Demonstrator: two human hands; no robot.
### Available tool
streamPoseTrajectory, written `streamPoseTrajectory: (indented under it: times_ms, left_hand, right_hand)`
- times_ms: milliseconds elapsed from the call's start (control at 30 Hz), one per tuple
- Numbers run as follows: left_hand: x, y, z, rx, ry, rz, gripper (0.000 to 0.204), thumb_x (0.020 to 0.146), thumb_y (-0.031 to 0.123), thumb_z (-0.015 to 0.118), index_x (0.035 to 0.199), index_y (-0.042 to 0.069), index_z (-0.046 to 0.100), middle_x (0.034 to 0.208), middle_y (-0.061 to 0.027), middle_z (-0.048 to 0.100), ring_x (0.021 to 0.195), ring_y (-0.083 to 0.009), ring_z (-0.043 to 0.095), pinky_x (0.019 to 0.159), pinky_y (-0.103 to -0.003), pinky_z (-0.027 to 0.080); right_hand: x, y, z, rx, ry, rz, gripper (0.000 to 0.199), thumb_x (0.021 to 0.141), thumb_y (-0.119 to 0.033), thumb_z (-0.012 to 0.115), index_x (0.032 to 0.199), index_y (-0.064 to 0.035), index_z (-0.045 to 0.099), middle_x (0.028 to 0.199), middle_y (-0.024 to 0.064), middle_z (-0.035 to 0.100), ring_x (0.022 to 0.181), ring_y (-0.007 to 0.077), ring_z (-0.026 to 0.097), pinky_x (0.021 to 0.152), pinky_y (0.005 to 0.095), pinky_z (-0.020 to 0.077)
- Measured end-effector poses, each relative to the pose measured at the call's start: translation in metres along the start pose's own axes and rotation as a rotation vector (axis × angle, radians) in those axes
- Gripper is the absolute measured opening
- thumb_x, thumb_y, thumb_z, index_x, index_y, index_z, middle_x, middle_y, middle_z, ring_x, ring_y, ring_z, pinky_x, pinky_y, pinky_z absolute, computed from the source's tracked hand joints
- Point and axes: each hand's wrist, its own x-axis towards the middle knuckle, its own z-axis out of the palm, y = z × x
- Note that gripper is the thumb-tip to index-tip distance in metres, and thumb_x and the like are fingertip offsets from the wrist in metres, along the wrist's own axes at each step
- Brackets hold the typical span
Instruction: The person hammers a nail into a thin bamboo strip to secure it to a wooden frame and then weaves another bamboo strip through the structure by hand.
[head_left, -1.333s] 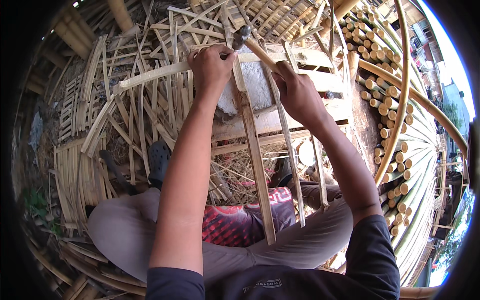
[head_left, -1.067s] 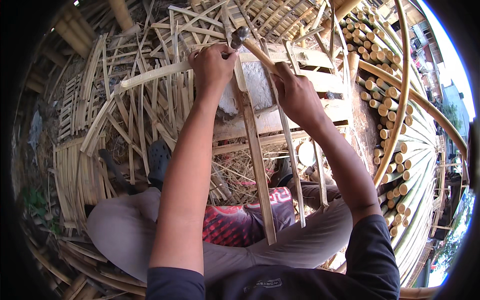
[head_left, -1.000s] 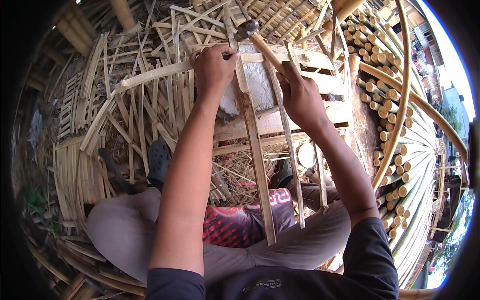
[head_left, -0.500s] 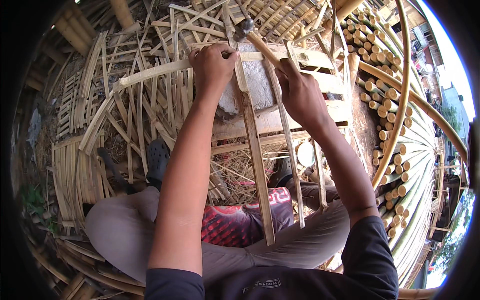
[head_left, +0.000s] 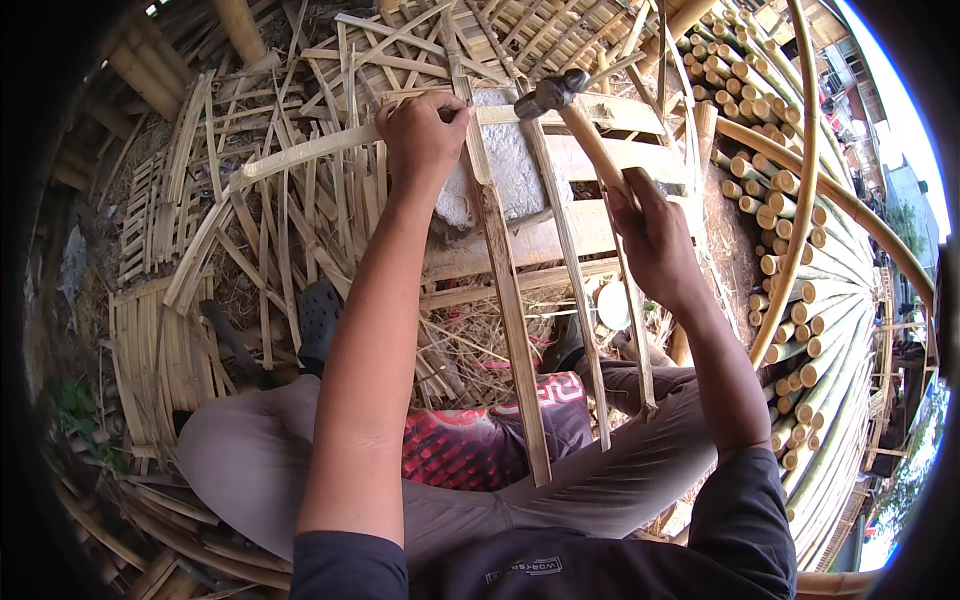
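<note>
My left hand [head_left: 425, 138] is closed at the crossing of a flat crosswise bamboo strip [head_left: 310, 152] and a long bamboo slat [head_left: 503, 260]. Its fingertips pinch beside the slat; whether a small nail is between them I cannot make out. In my right hand [head_left: 655, 238] is a hammer [head_left: 594, 144], gripped by its wooden handle. The dark metal head is raised to the right of my left hand, apart from it. Beneath the crossing lies a pale, rough stone block [head_left: 515, 165]. Two thinner slats run toward me, right of the long one.
Loose bamboo strips [head_left: 275, 215] lie heaped on the left. Wooden planks [head_left: 590, 235] surround the block. Stacked bamboo poles [head_left: 800, 300] fill the right side, with a bent pole [head_left: 812, 180] in front. A red and black cloth [head_left: 465, 450] lies by my folded legs.
My right hand has moved right and toward me, carrying the hammer. The hammer head has shifted right, away from my left hand, which stays at the crossing.
</note>
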Motion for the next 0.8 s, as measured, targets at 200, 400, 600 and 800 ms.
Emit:
streamPoseTrajectory:
  times_ms: [200, 400, 600, 800]
  left_hand:
    - [0.002, 0.005, -0.001, 0.069, 0.043, 0.03, 0.02, 0.075, 0.033, 0.081, 0.086, 0.016, 0.076, 0.079, -0.0027, 0.074, 0.077, -0.0246, 0.069, 0.081, -0.037, 0.044]
    - [0.008, 0.01, 0.005, 0.111, -0.024, -0.002, 0.026, 0.074, 0.031, 0.082, 0.093, 0.015, 0.075, 0.09, -0.0024, 0.076, 0.086, -0.0223, 0.072, 0.084, -0.037, 0.047]
    - [0.004, 0.017, -0.006, 0.193, -0.052, 0.087, 0.03, 0.075, 0.028, 0.082, 0.098, 0.01, 0.072, 0.097, -0.0083, 0.074, 0.092, -0.0275, 0.069, 0.085, -0.039, 0.048]
    - [-0.018, 0.027, -0.023, 0.055, 0.125, 0.146, 0.037, 0.075, 0.027, 0.082, 0.102, 0.007, 0.068, 0.09, -0.0112, 0.069, 0.089, -0.0313, 0.067, 0.081, -0.042, 0.051]
  right_hand:
    - [-0.048, 0.052, -0.023, 0.013, 0.059, 0.137, 0.023, 0.103, -0.02, 0.051, 0.11, 0.0016, 0.053, 0.063, 0.0164, 0.056, 0.053, 0.0269, 0.052, 0.053, 0.0391, 0.0409]
    - [-0.056, 0.081, -0.03, 0.36, 0.125, 0.362, 0.021, 0.107, -0.027, 0.047, 0.105, -0.0068, 0.051, 0.065, -0.0067, 0.039, 0.051, 0.003, 0.034, 0.045, 0.0217, 0.0295]
    - [-0.056, 0.084, -0.035, 0.411, 0.134, 0.401, 0.024, 0.107, -0.03, 0.048, 0.106, -0.0064, 0.051, 0.068, -0.0034, 0.045, 0.052, 0.005, 0.039, 0.046, 0.0237, 0.0344]
    - [-0.059, 0.084, -0.033, 0.413, 0.137, 0.383, 0.029, 0.105, -0.031, 0.051, 0.099, -0.0028, 0.051, 0.064, 0.0022, 0.05, 0.052, 0.0095, 0.046, 0.047, 0.0303, 0.0393]
